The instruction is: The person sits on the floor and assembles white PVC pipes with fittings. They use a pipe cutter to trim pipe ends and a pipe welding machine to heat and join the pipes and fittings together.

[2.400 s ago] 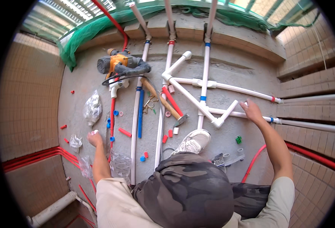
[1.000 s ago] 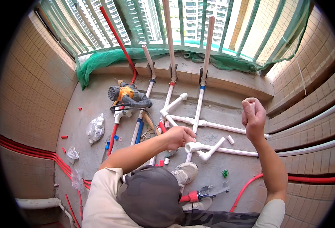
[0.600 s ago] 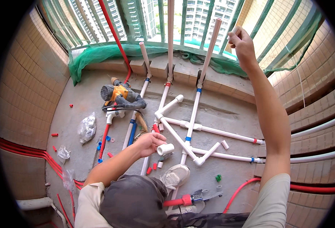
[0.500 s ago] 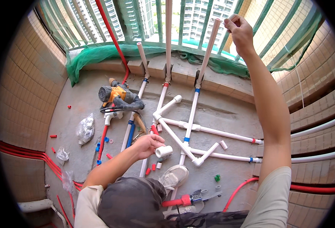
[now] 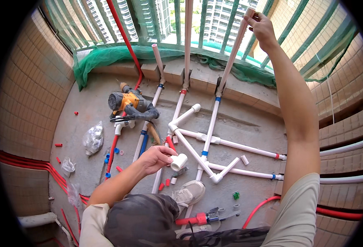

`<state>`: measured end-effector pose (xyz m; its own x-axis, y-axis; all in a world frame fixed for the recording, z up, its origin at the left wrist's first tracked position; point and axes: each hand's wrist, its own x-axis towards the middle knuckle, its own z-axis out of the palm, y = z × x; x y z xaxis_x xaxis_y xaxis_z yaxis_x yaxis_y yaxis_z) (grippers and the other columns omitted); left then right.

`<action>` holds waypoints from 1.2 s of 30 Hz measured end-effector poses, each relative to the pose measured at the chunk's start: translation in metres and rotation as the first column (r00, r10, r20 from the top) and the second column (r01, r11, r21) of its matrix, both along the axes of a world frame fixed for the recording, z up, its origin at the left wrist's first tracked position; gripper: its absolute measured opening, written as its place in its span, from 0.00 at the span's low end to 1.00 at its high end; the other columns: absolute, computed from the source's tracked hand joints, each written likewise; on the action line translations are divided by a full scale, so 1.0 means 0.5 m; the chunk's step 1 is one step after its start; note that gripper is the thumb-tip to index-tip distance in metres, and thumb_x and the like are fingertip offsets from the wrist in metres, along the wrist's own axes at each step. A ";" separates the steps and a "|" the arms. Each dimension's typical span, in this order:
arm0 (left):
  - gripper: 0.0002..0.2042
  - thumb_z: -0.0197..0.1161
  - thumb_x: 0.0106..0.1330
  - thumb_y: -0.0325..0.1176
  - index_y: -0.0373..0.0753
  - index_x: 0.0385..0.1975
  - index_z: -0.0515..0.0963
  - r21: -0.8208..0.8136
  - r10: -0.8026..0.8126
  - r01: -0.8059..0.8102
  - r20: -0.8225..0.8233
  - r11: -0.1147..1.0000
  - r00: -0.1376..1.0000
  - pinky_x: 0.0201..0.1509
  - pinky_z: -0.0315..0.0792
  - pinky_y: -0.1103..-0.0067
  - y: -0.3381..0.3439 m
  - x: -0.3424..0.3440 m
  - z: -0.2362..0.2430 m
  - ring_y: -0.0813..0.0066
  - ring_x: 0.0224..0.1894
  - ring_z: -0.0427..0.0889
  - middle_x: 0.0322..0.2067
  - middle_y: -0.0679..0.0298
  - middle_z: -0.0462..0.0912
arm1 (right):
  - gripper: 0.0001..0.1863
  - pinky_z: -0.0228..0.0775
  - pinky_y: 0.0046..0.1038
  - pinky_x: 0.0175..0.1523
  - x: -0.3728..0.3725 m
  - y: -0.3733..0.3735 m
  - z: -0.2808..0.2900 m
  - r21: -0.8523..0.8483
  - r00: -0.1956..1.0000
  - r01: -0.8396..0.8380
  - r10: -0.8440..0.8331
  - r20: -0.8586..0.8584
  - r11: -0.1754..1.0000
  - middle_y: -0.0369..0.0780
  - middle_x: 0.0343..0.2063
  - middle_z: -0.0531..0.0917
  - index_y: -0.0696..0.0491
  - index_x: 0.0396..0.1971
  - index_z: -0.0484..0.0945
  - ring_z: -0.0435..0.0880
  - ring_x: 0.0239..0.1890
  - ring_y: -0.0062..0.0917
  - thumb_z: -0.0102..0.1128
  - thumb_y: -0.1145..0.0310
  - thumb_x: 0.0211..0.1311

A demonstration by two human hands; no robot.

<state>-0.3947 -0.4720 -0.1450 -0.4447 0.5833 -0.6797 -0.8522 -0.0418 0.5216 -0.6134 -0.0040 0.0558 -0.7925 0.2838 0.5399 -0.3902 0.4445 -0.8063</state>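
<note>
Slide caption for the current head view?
Left hand holds a white pipe fitting, right hand at the top of a tall pale pipe; orange-and-black power tool among floor pipes.

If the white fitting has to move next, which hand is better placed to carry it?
Left, I would judge. The left hand holds the white fitting, while the right hand is up at the top end of a tall pale pipe, well away from that fitting.
</note>
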 end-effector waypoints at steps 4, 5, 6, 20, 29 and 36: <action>0.14 0.66 0.51 0.08 0.30 0.36 0.82 0.038 -0.030 0.038 -0.189 0.999 0.982 0.45 0.82 0.75 0.074 -0.043 0.038 0.67 0.37 0.86 0.36 0.56 0.85 | 0.12 0.73 0.27 0.52 0.029 0.011 0.033 -0.079 0.991 0.126 -0.129 -0.034 0.989 0.37 0.42 0.85 0.56 0.45 0.78 0.83 0.44 0.21 0.62 0.63 0.72; 0.13 0.66 0.51 0.08 0.30 0.35 0.82 0.044 -0.017 0.032 -0.308 0.999 0.951 0.45 0.83 0.75 0.099 -0.065 0.056 0.69 0.35 0.86 0.36 0.57 0.85 | 0.11 0.74 0.29 0.54 0.049 0.001 0.037 -0.133 0.984 0.169 -0.175 -0.034 0.977 0.36 0.44 0.85 0.55 0.45 0.78 0.84 0.47 0.21 0.60 0.63 0.74; 0.12 0.66 0.52 0.09 0.30 0.35 0.82 0.038 -0.014 0.030 -0.363 0.999 0.932 0.45 0.82 0.76 0.108 -0.091 0.073 0.71 0.35 0.85 0.34 0.58 0.85 | 0.10 0.74 0.30 0.55 0.078 -0.027 0.017 -0.177 0.989 0.134 -0.142 -0.033 0.975 0.38 0.44 0.85 0.55 0.45 0.76 0.84 0.48 0.23 0.58 0.64 0.75; 0.26 0.64 0.60 0.31 0.44 0.61 0.71 -0.902 -0.719 0.205 -0.428 0.380 -0.547 0.58 0.72 0.61 0.099 0.132 -0.205 0.51 0.56 0.77 0.59 0.48 0.73 | 0.19 0.74 0.23 0.47 0.774 -0.063 -0.366 -0.345 0.677 0.083 0.201 0.708 0.935 0.38 0.39 0.84 0.61 0.51 0.76 0.82 0.38 0.19 0.63 0.62 0.68; 0.15 0.61 0.62 0.36 0.41 0.48 0.75 -0.744 -0.450 0.122 -0.517 0.657 -0.728 0.60 0.67 0.62 0.113 0.129 -0.238 0.55 0.60 0.74 0.56 0.54 0.75 | 0.18 0.75 0.22 0.43 0.874 -0.056 -0.401 -0.424 0.710 0.308 0.091 0.698 0.852 0.38 0.38 0.85 0.60 0.52 0.76 0.83 0.35 0.19 0.62 0.66 0.68; 0.12 0.51 0.80 0.37 0.38 0.56 0.69 0.315 -0.113 0.279 -0.456 0.907 0.883 0.48 0.76 0.66 0.253 -0.132 0.063 0.58 0.48 0.82 0.46 0.51 0.81 | 0.15 0.77 0.23 0.41 0.922 -0.003 -0.373 -0.430 0.770 0.366 -0.010 0.638 0.825 0.38 0.38 0.85 0.58 0.51 0.77 0.83 0.33 0.19 0.61 0.67 0.69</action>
